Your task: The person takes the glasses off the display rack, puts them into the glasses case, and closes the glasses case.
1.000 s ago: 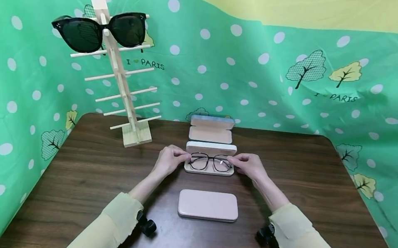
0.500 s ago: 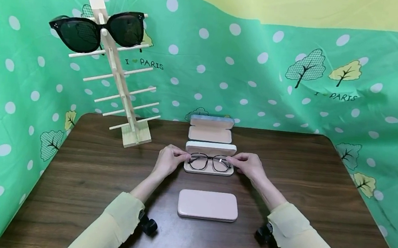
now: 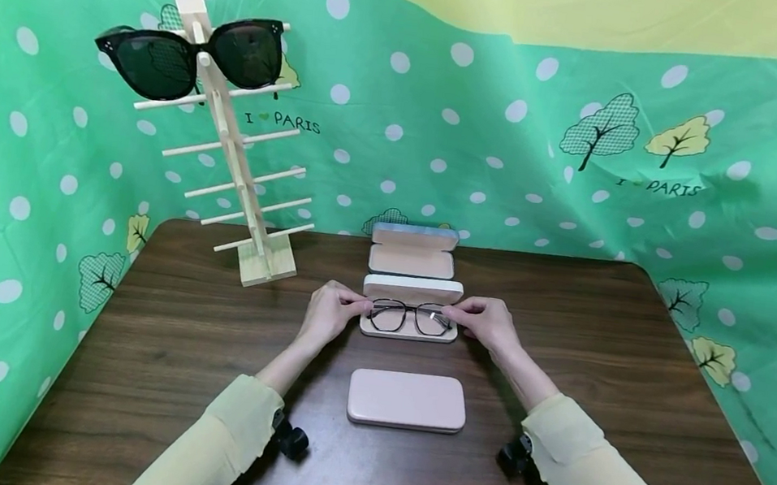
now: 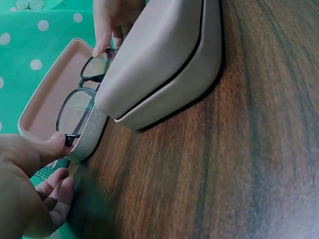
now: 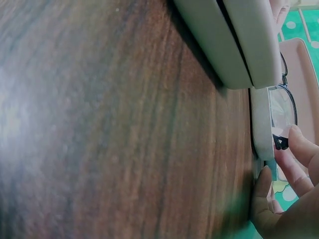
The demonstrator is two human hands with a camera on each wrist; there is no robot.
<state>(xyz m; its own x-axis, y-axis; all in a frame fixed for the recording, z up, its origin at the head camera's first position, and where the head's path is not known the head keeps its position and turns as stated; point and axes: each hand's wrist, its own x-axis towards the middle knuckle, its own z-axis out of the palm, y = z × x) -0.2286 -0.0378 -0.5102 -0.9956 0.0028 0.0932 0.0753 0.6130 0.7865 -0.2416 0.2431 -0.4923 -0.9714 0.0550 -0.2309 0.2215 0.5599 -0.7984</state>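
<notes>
Black-framed eyeglasses (image 3: 411, 317) sit at the middle open glasses case (image 3: 415, 289), lenses facing me. My left hand (image 3: 331, 314) pinches the frame's left end between thumb and fingers. At the opposite end my right hand (image 3: 490, 323) pinches the frame the same way. In the left wrist view, the left thumb (image 4: 52, 148) lies against the black hinge corner of the eyeglasses (image 4: 75, 112). The right wrist view shows the right thumb and a finger at the other hinge (image 5: 280, 142). The lower part of the glasses overlaps the case's bottom half.
A closed pale pink glasses case (image 3: 407, 400) lies nearer to me. Behind the middle case stands another open case (image 3: 411, 261). At the back left a wooden rack (image 3: 243, 174) with several pegs bears black sunglasses (image 3: 161, 65). A patterned green cloth (image 3: 394, 88) hangs behind the table (image 3: 193, 381).
Both hands keep their hold on the eyeglasses at the middle case with almost no movement. Only the head view has shifted slightly.
</notes>
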